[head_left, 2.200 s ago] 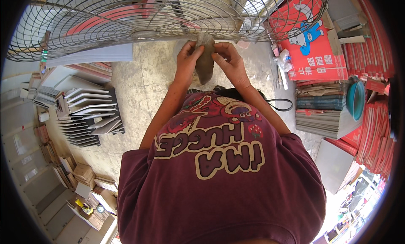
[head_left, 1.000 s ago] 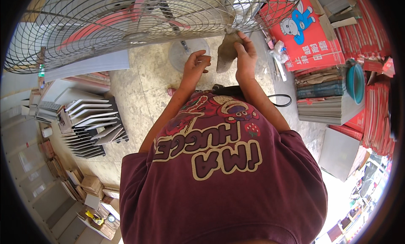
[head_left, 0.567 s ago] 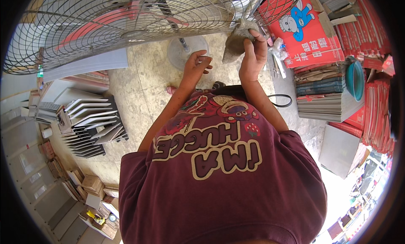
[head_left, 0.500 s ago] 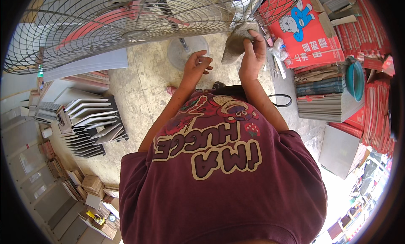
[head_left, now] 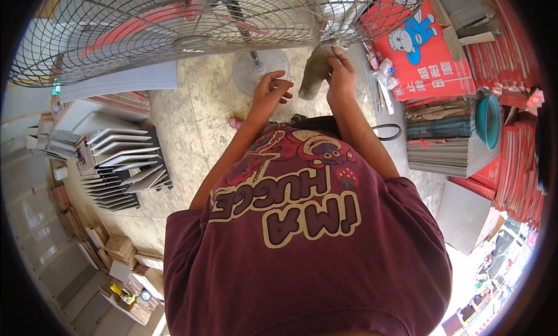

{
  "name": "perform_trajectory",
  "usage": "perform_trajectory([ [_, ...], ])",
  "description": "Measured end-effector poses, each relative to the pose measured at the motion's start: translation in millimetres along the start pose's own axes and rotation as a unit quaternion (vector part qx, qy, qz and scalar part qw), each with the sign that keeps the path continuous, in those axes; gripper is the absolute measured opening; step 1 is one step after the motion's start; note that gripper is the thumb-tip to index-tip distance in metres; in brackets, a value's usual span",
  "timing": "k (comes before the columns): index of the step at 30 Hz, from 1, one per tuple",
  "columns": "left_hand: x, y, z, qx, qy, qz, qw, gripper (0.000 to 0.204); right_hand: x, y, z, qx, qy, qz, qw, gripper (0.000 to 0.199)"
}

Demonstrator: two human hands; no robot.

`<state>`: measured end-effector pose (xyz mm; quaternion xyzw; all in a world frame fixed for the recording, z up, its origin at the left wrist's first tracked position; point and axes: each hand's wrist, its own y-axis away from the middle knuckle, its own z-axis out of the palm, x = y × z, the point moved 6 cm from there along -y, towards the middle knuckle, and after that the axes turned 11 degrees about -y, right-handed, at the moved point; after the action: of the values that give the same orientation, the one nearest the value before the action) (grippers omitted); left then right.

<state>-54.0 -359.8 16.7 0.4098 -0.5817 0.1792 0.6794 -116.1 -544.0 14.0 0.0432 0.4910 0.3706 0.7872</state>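
A grey-brown cloth hangs down from my right hand, pinched between thumb and fingers. Its upper end lies against the wire guard of a large fan, near the guard's lower right edge. To the left, my left hand is held in the air below the guard, fingers loosely curled and apart, with nothing in it. Beneath the guard, the fan's pole runs down to a round grey base on the floor.
Sample boards stand in a dark rack on the left. At right are stacked tiles, a teal basin, red cartons and a large red printed sheet. Wooden boxes lie at lower left.
My right hand has moved slightly left and down along the fan guard with the cloth, which now hangs longer and narrower. My left hand has stayed nearly still.
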Motion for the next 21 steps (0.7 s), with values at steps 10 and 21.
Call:
perform_trajectory([
  [10,1.9,1.6,-7.4,0.024,-0.005,-0.01,1.0,0.042,22.8,-8.9,9.0,-0.045,0.077,0.112,0.99,0.041],
  [21,-0.7,-6.8,-7.1,0.027,0.003,-0.001,1.0,0.042,19.9,-2.5,28.6,-0.154,0.134,0.08,0.976,0.041],
])
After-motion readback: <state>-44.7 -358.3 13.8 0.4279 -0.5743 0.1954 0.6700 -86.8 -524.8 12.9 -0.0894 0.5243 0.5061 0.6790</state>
